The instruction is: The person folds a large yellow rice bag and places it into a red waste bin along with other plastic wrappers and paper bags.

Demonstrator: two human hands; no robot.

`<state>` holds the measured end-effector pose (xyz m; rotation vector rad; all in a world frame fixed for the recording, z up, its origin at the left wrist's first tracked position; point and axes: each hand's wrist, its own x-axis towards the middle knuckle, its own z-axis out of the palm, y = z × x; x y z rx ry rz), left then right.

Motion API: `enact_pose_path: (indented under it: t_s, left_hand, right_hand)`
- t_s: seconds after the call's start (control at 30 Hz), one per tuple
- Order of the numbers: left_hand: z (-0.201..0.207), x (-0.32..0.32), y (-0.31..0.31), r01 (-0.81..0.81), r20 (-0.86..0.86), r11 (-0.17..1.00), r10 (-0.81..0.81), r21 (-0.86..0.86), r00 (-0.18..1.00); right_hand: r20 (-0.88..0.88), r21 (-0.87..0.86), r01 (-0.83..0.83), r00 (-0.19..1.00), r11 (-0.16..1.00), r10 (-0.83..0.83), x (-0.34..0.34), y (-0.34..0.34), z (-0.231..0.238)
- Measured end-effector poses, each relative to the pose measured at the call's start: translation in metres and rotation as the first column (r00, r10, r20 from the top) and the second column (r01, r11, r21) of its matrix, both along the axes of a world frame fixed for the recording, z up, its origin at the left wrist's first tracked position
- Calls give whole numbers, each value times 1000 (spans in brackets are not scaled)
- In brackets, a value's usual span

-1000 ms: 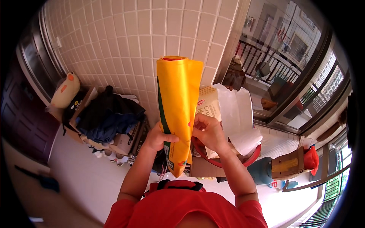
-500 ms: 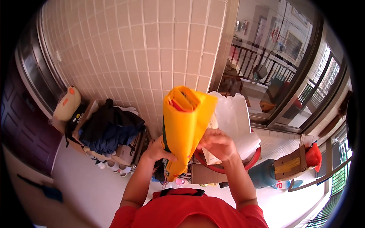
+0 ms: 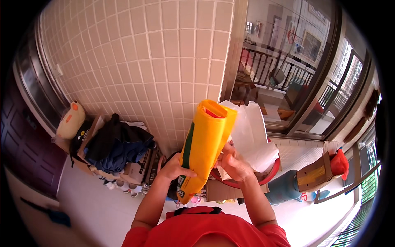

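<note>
Tipped the yellow roll [image 3: 205, 144] rightward since earlier. Clamping it low with left hand [image 3: 173, 168]; cannot tell whether gripping with right hand [image 3: 235, 166].

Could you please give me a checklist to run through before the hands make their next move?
1. Left hand gripping the yellow roll: ok, thumb across its lower part.
2. Right hand gripping firmly: cannot tell; its fingers are at the roll's right edge.
3. Roll wrapped flush: not ok; a loose flap stands out on the right.
4. Roll's lower end tidy inside: cannot tell; hidden.
5. Red basin free of contents: not ok; a white sheet is in it.
</note>
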<state>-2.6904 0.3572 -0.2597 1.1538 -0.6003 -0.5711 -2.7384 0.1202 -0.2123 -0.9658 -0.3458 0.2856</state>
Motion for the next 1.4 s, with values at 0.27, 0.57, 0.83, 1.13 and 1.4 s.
enact_pose_path:
  t_s: [0.27,0.57,0.83,1.13,1.4]
  left_hand:
    - [7,-7,-1,-81,65,987,72,141,995]
    - [41,-27,-2,-277,257,831,168,482,952]
    - [38,-6,-3,-198,158,931,156,305,975]
    - [83,4,-18,-400,266,895,344,198,900]
    - [57,13,28,-102,-40,966,96,-236,995]
  right_hand:
    - [115,-38,83,990,996,-78,0,9,27]
    - [283,-184,511,846,840,-453,1,21,59]
    - [256,-106,566,810,818,-527,37,16,65]
    - [307,-207,427,883,880,-356,23,43,55]
    - [19,-87,138,990,987,-137,16,0,68]
